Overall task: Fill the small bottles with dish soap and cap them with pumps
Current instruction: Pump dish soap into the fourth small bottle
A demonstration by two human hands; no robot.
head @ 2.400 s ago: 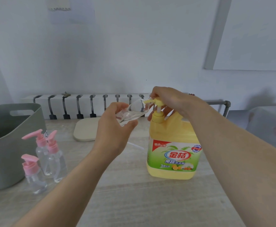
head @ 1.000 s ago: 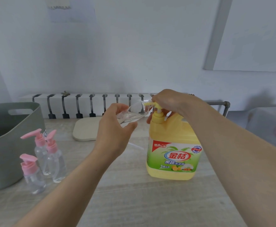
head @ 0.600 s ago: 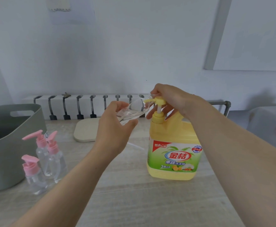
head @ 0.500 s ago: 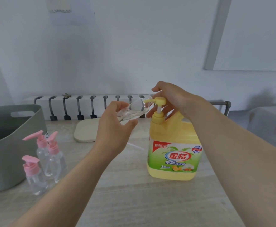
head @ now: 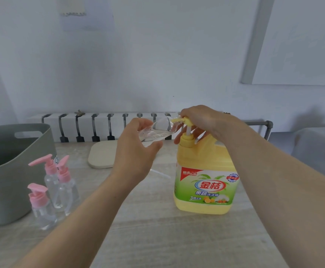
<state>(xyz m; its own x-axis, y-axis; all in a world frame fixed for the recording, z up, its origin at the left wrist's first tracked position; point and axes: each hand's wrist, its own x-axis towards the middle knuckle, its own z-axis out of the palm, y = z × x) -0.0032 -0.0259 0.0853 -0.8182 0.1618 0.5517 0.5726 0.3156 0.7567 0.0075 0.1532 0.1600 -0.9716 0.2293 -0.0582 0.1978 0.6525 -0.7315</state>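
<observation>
Pale wood-grain table (head: 157, 238) against a white wall, with a white radiator (head: 107, 126) along its far edge and a grey pipe (head: 258, 123) to the right. Paper sheet (head: 88, 14) high on the wall. Pale framed panel (head: 302, 45) upper right, cut off by the frame edge. Left hand (head: 136, 151) has its fingers wrapped round a small clear bottle (head: 157, 130), held in the air, tipped near horizontal, mouth at the nozzle of the pump head (head: 185, 120). Right hand (head: 202, 120) fingers are curled over that pump head on the yellow dish soap jug (head: 206, 182), which stands on the table mid-right; white stem shows under the head. Three capped bottles (head: 61, 190) with pink pumps are clustered on the left, just beside a grey tub (head: 7, 171) cropped at the left edge. Beige pad (head: 101, 157) by the radiator, partly behind the left hand. Thin white tube (head: 160, 174) on the table, one end hidden by the left wrist. Held bottle's fill level: can't tell, too clear and blurred. Cloth-covered thing (head: 316, 147) far right, unidentifiable.
</observation>
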